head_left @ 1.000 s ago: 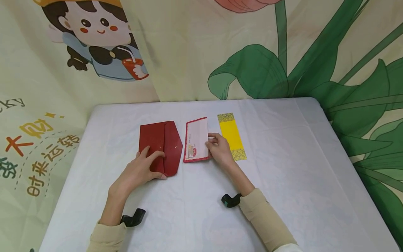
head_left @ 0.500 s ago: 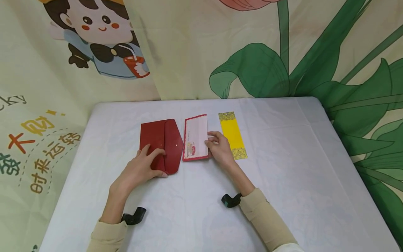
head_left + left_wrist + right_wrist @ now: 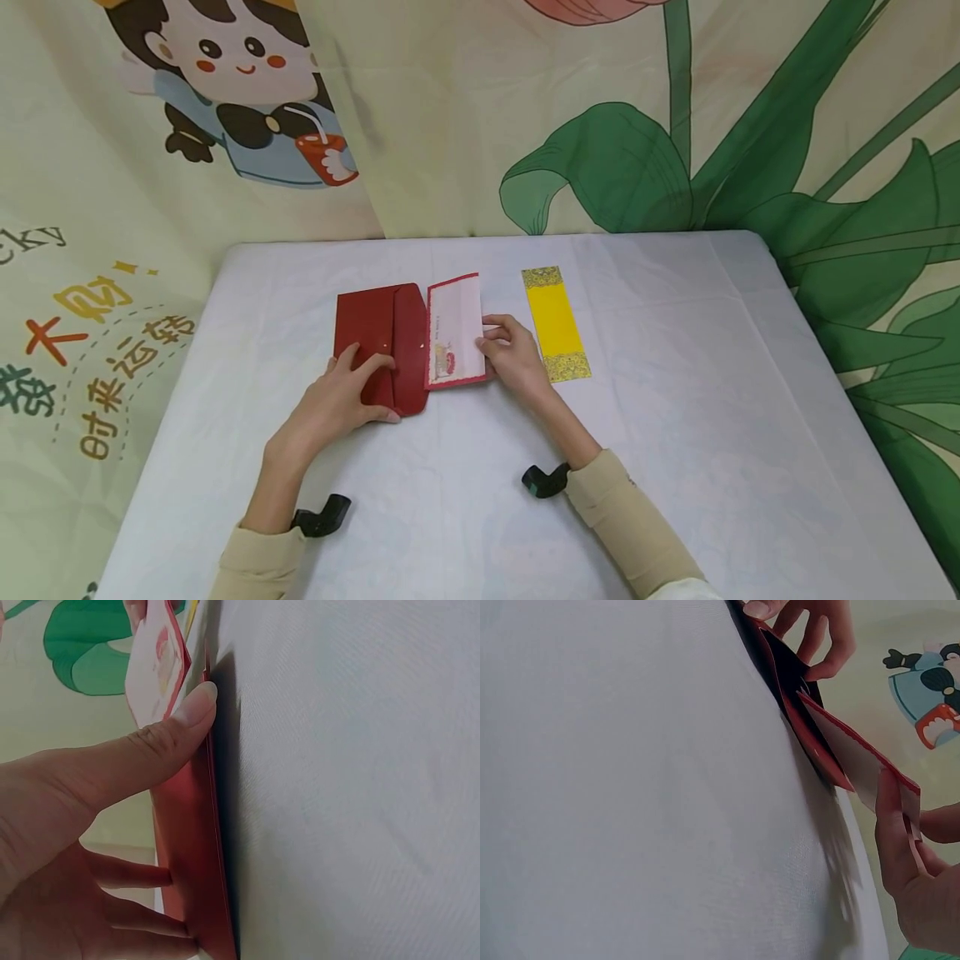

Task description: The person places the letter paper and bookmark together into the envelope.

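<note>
My left hand [image 3: 330, 404] holds a red envelope [image 3: 363, 317] down on the table, its fingers spread over the front and the thumb at the near edge. The envelope's pointed flap lies unfolded toward the right, and its pocket mouth gapes in the right wrist view. My right hand [image 3: 517, 358] pinches the right edge of a folded white card [image 3: 457, 325] with a red border and a small printed picture. Tilted up from the table, the card overlaps the flap in the head view. Its leading edge [image 3: 810, 705] is right at the pocket mouth in the right wrist view.
A yellow paper strip [image 3: 555, 321] with patterned gold ends lies to the right of my right hand. White cloth covers the table [image 3: 675, 400]. Behind it hangs a printed backdrop [image 3: 435, 125] with a cartoon figure and green leaves.
My right hand has moved the card leftward, from beside the envelope to over its flap. The left hand has stayed in place on the envelope.
</note>
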A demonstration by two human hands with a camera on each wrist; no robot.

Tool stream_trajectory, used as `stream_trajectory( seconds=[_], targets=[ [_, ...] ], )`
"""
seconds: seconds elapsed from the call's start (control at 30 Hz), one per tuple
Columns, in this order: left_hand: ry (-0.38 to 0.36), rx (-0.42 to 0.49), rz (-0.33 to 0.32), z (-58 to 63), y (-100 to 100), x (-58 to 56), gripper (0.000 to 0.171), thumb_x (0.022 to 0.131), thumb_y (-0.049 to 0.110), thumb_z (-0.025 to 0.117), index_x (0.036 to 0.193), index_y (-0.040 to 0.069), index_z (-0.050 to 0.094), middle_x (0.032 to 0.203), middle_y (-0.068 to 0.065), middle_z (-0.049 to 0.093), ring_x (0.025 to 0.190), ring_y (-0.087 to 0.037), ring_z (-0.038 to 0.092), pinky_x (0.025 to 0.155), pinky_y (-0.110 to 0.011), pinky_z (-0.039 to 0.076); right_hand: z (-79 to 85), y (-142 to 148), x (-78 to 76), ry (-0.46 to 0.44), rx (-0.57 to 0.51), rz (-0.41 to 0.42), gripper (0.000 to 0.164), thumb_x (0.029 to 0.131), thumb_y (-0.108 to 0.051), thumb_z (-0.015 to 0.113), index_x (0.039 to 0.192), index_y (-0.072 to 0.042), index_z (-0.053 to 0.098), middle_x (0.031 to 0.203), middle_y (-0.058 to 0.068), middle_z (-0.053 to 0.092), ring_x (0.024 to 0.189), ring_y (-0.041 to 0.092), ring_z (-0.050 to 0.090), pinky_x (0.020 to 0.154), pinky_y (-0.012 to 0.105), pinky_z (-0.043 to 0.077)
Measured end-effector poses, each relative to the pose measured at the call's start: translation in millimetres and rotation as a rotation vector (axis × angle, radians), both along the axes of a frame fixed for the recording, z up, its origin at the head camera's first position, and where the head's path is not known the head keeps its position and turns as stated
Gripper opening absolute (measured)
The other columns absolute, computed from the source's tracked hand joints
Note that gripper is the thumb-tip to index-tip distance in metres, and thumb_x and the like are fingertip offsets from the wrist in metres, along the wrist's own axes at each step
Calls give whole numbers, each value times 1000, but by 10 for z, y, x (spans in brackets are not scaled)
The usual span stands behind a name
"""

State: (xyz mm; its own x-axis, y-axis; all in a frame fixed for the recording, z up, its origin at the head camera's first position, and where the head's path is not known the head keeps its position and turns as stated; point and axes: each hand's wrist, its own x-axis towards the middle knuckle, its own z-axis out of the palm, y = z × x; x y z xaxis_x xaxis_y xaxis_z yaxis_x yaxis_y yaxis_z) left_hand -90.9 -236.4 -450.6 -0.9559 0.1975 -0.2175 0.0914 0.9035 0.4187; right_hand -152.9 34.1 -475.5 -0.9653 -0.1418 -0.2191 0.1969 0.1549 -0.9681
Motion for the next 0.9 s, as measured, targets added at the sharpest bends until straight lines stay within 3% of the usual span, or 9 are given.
stream_trajectory(
  seconds=[0.33,0.9],
  targets=[
    [1,-9,2,-11,-5,5,75,79,42,89,143,23,53,160,-35,25,138,-73,27,98,-81,39,-41,-120,31,24,-3,46,39,101,-13,65,138,-9,58,109,13,65,77,21,67,64,24,57],
    [6,-10,6,-16,-3,10,75,79,41,89,142,23,53,160,-34,26,140,-69,29,99,-81,38,-93,-352,8,21,-46,97,37,100,-9,65,136,-4,58,108,14,66,78,19,67,59,27,59]
  ],
)
